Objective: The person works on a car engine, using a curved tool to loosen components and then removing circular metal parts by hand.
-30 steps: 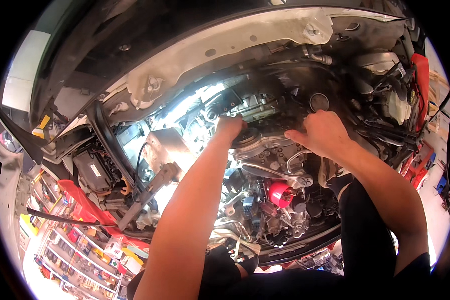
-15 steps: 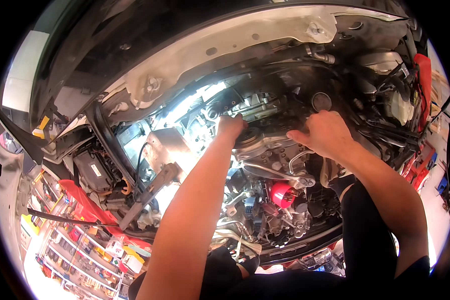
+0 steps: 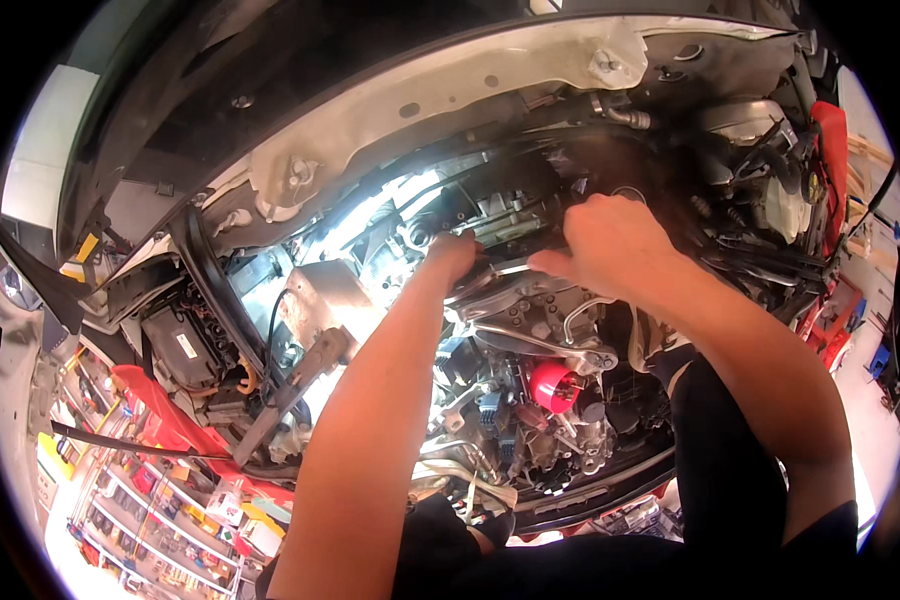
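Note:
In the car's engine bay, my left hand [image 3: 450, 255] is closed at the top of the engine, beside a dark cylindrical part [image 3: 425, 228] and metal rails [image 3: 505, 225]; what its fingers hold is hidden. My right hand [image 3: 610, 240] reaches over the metal engine cover [image 3: 530, 305] with fingers curled and thumb stretched left. Its grip, if any, is out of sight. Just behind those knuckles a round rimmed part [image 3: 627, 194] is partly covered. Lower down sits a bright red round object [image 3: 555, 387] among hoses and connectors.
The raised hood [image 3: 200, 90] arches over the bay. A black battery [image 3: 185, 350] lies at left. Red covers [image 3: 165, 410] drape both sides. Shelves of tools and boxes [image 3: 145, 500] stand at lower left; a red cart [image 3: 835, 320] is at right.
My right hand has moved left toward my left hand and now partly covers the round rimmed part. My left hand stays in place on the engine. The whole view has shifted slightly.

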A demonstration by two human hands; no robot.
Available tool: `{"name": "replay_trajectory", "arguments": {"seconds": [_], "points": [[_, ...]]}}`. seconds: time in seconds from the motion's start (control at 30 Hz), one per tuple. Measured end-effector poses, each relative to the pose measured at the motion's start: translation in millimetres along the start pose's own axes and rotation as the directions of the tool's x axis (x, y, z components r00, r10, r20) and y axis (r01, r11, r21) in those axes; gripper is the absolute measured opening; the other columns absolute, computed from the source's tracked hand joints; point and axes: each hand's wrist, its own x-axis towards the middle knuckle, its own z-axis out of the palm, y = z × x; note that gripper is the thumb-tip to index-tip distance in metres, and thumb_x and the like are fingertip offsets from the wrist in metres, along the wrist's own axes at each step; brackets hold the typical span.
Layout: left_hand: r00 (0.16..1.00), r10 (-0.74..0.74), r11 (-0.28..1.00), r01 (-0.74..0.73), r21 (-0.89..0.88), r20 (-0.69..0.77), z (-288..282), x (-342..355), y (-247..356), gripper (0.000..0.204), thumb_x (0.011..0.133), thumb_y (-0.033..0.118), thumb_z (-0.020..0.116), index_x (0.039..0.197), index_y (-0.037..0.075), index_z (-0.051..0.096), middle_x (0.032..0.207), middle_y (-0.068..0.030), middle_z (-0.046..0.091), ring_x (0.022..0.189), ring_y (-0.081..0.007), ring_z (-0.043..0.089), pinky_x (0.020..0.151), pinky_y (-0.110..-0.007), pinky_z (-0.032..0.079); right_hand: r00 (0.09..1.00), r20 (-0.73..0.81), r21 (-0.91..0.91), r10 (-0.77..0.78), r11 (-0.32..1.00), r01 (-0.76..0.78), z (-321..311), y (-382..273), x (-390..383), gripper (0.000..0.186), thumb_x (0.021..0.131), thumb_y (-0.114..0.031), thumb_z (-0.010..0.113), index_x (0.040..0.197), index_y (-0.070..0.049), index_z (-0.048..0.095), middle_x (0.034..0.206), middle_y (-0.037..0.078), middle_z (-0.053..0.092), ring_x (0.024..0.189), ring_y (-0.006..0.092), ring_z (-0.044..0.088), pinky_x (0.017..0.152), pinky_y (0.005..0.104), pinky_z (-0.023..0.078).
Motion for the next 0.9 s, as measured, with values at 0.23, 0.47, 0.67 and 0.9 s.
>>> {"name": "replay_trajectory", "arguments": {"seconds": [0.23,0.47,0.67,0.9], "points": [[0.995,-0.015,0.996,0.023,-0.081,0.101,6,21,-8,0.041,0.101,0.030,0.046,0.092,-0.001,0.070,0.086,-0.0126,0.071,0.071,-0.0206,0.065,0.068,-0.036,0.051,0.999,0.050,0.016,0.008,1.000,-0.009,32,46,12,0.065,0.084,-0.064,0.058,0.067,-0.003,0.070,0.064,0.016,0.063,0.069,0.0352,0.065,0.066,0.0420,0.053],[0.991,0.122,0.991,-0.124,0.058,0.047,16,32,-28,0.032,0.094,0.027,0.056,0.110,0.001,0.065,0.094,-0.0196,0.069,0.090,-0.0317,0.069,0.080,-0.040,0.054,0.997,-0.044,0.015,-0.061,0.998,0.061,48,53,3,0.064,0.085,-0.063,0.058,0.064,-0.003,0.069,0.063,0.017,0.062,0.067,0.0361,0.063,0.065,0.0446,0.052],[0.963,0.269,0.925,-0.263,0.273,0.017,23,20,-29,0.025,0.092,0.031,0.060,0.098,0.009,0.070,0.099,-0.0206,0.067,0.090,-0.0356,0.068,0.076,-0.043,0.056,0.998,0.030,-0.020,-0.047,0.999,0.048,48,56,5,0.066,0.086,-0.063,0.056,0.063,-0.002,0.068,0.064,0.018,0.063,0.069,0.0368,0.064,0.064,0.0445,0.052],[0.997,0.083,0.979,-0.081,0.184,-0.003,16,14,-16,0.029,0.090,0.030,0.056,0.104,0.006,0.067,0.101,-0.0247,0.066,0.095,-0.0379,0.067,0.081,-0.047,0.055,0.989,0.136,-0.042,-0.065,0.997,0.072,38,50,9,0.065,0.089,-0.060,0.052,0.065,-0.002,0.068,0.064,0.018,0.062,0.069,0.0369,0.062,0.065,0.0452,0.050]]}}
